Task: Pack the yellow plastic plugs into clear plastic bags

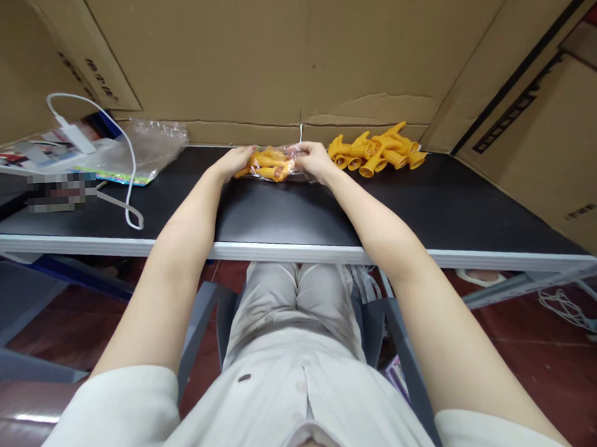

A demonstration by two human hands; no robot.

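Note:
A clear plastic bag (298,173) with several yellow-orange plastic pieces (270,163) inside lies near the back of the black table. My left hand (236,161) is closed on the left end of the bag, against the yellow pieces. My right hand (315,161) grips the bag's right end, with its fingertips on the film. Just right of that hand sits a loose pile of yellow plastic pieces (375,151) with flared, hollow ends; their exact kind is unclear.
Flat clear bags (157,147) with a coloured strip lie at the back left. Beside them a white cable (130,152) loops over the table (283,214). Cardboard walls (249,52) stand behind and at both sides. The table's metal front edge (290,250) runs under my forearms.

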